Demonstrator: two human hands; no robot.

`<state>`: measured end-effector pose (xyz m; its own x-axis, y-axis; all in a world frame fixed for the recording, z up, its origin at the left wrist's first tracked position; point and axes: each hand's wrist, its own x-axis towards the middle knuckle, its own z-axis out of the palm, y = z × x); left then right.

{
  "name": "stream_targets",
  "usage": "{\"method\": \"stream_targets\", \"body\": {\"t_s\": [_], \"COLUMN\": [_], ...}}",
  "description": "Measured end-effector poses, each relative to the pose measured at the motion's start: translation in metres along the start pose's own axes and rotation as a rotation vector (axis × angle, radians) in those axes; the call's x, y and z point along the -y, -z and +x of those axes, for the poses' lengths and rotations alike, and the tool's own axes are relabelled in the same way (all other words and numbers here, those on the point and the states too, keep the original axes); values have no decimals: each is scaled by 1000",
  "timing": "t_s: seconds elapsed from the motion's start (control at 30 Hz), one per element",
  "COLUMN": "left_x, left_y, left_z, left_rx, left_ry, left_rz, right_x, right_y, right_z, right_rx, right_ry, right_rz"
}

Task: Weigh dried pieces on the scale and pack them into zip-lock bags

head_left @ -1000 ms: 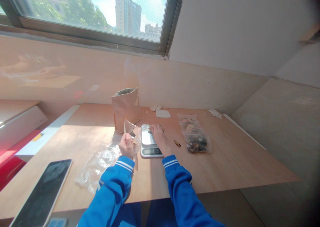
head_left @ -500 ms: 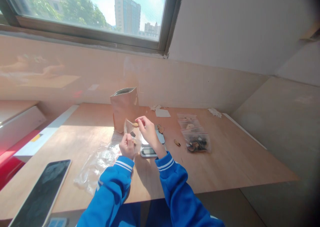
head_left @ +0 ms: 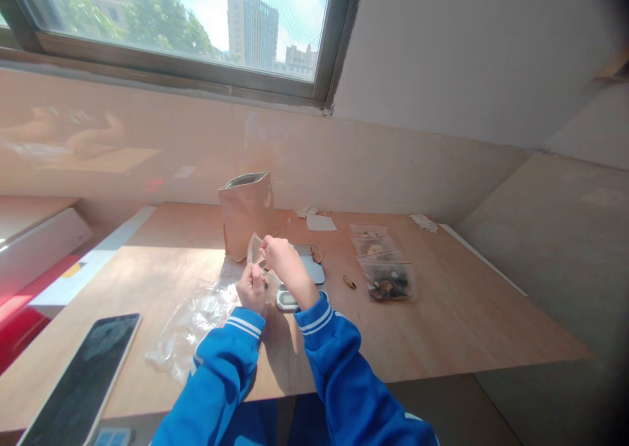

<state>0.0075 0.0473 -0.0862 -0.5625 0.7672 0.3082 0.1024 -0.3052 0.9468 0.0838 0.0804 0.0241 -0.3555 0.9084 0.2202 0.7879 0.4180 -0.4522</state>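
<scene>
L hand [head_left: 251, 289]: clenched on the small clear bag [head_left: 254, 245], gripping its near side; bag is above the tabletop [head_left: 442, 341], mouth up, w/ dark and brown bits visible inside. R hand [head_left: 285, 259]: fingertips bunched at the bag mouth; cannot tell if they grasp a piece or are bare, view blocked by the hand itself.

Digital scale [head_left: 312, 268]: on tabletop, just R of the bag, partly hidden behind R hand & wrist; display text n/a (unreadable). Brown curled piece [head_left: 317, 255]: at R edge of the scale plate. Second brown piece [head_left: 349, 281]: on tabletop, btwn scale and dark-filled zip bag [head_left: 390, 283]. Pale-filled zip bag [head_left: 372, 243]: directly behind the latter, adjoining it.

Brown pouch [head_left: 247, 213]: upright, open at top, behind L hand. Lg. crumpled clear bag [head_left: 189, 331]: flat on tabletop, L of L forearm. Dark-screened device [head_left: 83, 380]: far L, near front edge. White paper [head_left: 321, 223]: rear of tabletop, behind scale.
</scene>
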Motion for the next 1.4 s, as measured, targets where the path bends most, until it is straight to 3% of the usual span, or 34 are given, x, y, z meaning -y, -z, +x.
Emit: {"method": "stream_targets", "body": {"t_s": [0.23,0.37,0.53,0.67,0.77,0.87,0.97,1.1,1.2,1.27,1.33,1.4], "left_x": [5,4,-4,-9,-10,-9,-8,-7,-10,-11,-9,-5], "left_y": [3,1,-3,-4,-4,-4,-4,-4,-4,-4,-3,-2], "left_z": [4,5,6,5,4,3,3,3,2,1,-1,-2], "left_rx": [-21,-66,-138,-155,-144,-133,-130,-130,-127,-128,-103,-57], "left_ry": [-17,62,175,176,184,189,194,188,183,183,178,168], "left_rz": [-5,-116,-278,-298,-314,-328,-323,-288,-269,-257,-251,-253], "right_x": [2,-6,-43,-81,-102,-111,-104,-67,-31,-13,-2,4], "right_y": [-10,-11,-7,-14,-23,-27,-22,0,18,25,25,19], "right_z": [9,8,-2,-20,-30,-33,-32,-28,-26,-22,-17,-11], "right_rx": [-154,-186,-325,-267,-245,-293,-328,-317,-185,-32,115,172], "right_ry": [39,72,-22,-291,-395,-350,-270,-158,-88,-67,-75,-88], "right_rz": [375,499,212,-138,-190,-159,-30,311,550,662,670,602]}}
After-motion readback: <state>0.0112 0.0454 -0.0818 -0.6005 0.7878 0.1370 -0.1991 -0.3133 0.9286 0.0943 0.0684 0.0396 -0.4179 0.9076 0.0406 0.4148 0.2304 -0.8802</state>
